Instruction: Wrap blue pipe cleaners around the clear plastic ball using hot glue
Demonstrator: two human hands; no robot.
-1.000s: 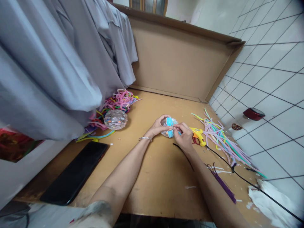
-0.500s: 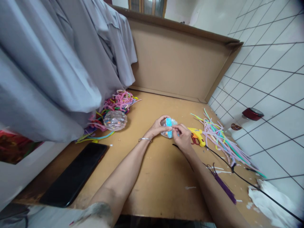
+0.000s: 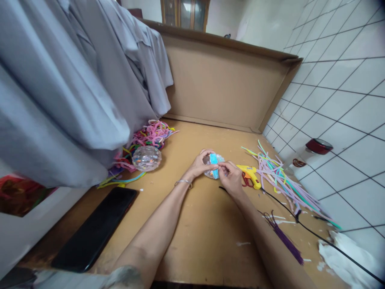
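Note:
Close to the middle of the table, my left hand [image 3: 197,165] curls around a clear, faceted round container [image 3: 221,157] with small coloured bits in it. A band of light blue pipe cleaners [image 3: 213,159] lies across this container, and my left thumb presses on it. My right hand [image 3: 231,176] is closed in a pinch at the right edge of the band, thumb and forefinger together on the blue strands. The fingertips partly hide what they grip. Just right of that hand lies a yellow glue gun [image 3: 250,172] with a red trigger.
Another clear container [image 3: 146,157] stands left by a tangled pile of pipe cleaners [image 3: 155,134]. Straight pipe cleaners [image 3: 282,176] lie right, near a red-lidded jar [image 3: 319,146]. A black phone [image 3: 96,228], purple tassel [image 3: 284,239], black cord [image 3: 319,233] and white tissue [image 3: 345,253] also lie there.
The view has tilted up slightly, so things on the table sit a little lower. Both hands stay on the container, with almost no shift of the fingers.

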